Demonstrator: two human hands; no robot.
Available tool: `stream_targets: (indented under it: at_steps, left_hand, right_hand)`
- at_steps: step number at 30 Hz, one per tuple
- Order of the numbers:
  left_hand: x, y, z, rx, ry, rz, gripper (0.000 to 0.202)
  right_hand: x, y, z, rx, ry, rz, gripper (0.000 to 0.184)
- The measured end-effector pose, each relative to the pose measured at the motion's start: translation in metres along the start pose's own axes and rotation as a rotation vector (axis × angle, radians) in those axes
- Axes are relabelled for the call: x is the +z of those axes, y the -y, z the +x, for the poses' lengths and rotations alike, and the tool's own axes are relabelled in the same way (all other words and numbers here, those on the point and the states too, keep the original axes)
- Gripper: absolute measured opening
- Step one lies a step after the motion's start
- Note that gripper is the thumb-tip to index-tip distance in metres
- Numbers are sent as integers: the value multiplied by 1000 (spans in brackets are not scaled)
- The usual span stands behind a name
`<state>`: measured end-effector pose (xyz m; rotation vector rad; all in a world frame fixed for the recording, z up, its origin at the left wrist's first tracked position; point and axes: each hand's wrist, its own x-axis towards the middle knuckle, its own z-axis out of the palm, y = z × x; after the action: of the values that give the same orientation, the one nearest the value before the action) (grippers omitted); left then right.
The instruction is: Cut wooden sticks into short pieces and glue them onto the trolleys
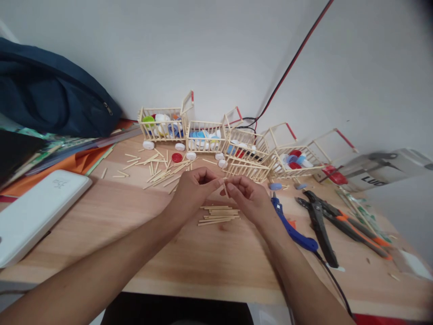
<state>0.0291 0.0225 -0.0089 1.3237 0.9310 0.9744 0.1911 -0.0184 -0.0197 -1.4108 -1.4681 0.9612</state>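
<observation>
The left hand (pixel 199 185) and right hand (pixel 247 194) meet above the workbench (pixel 189 257), their fingers closed and pinching a short wooden stick (pixel 226 189) between the fingertips. A stack of matching sticks (pixel 219 215) lies on the bench just below the hands; loose sticks (pixel 158 171) are scattered beyond the left hand. Four slatted stick carts with red-tipped handles stand along the wall. The leftmost cart (pixel 140 117) contains green, white, red, blue and orange caps. The second cart (pixel 223 140), adjacent to it, contains mainly light-blue and white caps. The third cart (pixel 267 146) contains blue, white, red and dark pieces, partly hidden by slats; a slatted stick assembly (pixel 246 169) is positioned directly in front of it. The fourth cart (pixel 301 172) contains red, white and bluish caps. One red cap (pixel 176 157) lies outside the containers, on the bench near the first two carts. A blue corded tool (pixel 296 234) lies beside the right forearm, next to black-and-orange pliers (pixel 355 228).
</observation>
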Motion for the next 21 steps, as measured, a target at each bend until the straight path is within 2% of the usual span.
stream_targets:
  at_steps: [13,21]
  left_hand:
    - [1,3,-1,-24,-16,-3,11]
    - [1,-3,1,-43,6,20,11]
  right_hand:
    - [5,5,-2,31,-5,-39,20]
    - [3,6,-1,29,-42,-27,20]
